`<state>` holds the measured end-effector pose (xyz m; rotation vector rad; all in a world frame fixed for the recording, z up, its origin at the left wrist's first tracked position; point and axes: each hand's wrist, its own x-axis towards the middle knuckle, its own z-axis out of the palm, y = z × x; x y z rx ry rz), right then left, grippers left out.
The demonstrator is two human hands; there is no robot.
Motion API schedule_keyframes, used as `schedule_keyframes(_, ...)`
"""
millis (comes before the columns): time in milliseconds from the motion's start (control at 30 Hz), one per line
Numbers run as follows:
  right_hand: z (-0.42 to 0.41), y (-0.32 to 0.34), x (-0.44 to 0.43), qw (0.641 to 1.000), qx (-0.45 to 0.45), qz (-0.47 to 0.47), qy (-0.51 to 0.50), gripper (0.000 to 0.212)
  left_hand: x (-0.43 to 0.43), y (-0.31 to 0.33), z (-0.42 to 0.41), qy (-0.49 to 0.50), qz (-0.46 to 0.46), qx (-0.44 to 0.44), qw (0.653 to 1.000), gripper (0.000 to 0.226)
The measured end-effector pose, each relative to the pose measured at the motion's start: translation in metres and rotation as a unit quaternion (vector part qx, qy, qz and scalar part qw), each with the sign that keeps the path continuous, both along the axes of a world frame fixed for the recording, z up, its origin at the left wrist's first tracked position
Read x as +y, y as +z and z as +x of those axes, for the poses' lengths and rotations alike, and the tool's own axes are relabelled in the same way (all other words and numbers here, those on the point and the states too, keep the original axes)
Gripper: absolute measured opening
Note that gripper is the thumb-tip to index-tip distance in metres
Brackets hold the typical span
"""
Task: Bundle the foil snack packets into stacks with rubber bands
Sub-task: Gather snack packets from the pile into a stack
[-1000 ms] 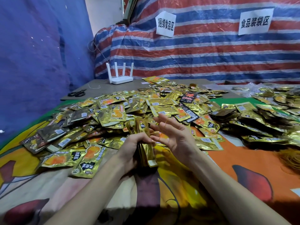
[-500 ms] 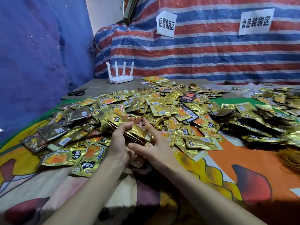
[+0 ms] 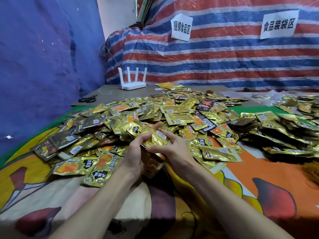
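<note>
Left hand (image 3: pixel 135 153) and right hand (image 3: pixel 174 150) hide the lower stack (image 3: pixel 156 138); the right edge crops the rubber bands (image 3: pixel 311 171).

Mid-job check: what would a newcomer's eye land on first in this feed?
The sprawling heap of gold foil snack packets covers the middle of the table, with a second heap at the right edge. At centre front, the left hand grips a stack of packets while the right hand touches it with spread fingers. Behind, a red, white and blue striped tarp carries two white paper signs.
</note>
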<state>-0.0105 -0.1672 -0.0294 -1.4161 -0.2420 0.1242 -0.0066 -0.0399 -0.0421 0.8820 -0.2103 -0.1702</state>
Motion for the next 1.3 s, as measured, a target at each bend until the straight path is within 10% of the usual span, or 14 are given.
schedule_keyframes(133,0.009,0.004,-0.014,0.988,0.077,0.069,0.111,0.036,-0.001,-0.001,-0.002,-0.003,0.034,-0.012,0.999,0.046)
schedule_keyframes(500,0.011,0.001,-0.03,0.968,0.127,0.121,0.177,0.04,-0.003,-0.001,-0.002,0.042,0.152,-0.008,0.988,0.039)
schedule_keyframes(800,0.021,-0.009,-0.037,0.971,0.144,0.188,0.04,0.055,-0.004,-0.019,0.001,0.194,0.342,-0.11,0.913,0.053)
schedule_keyframes(1000,0.008,-0.004,-0.034,0.967,0.141,0.143,0.154,0.051,-0.007,-0.001,-0.004,0.122,0.115,-0.003,0.986,0.049)
schedule_keyframes(1300,0.0,0.001,-0.026,0.971,0.153,0.099,0.156,0.044,-0.015,0.01,-0.01,0.217,0.022,0.035,0.975,0.075)
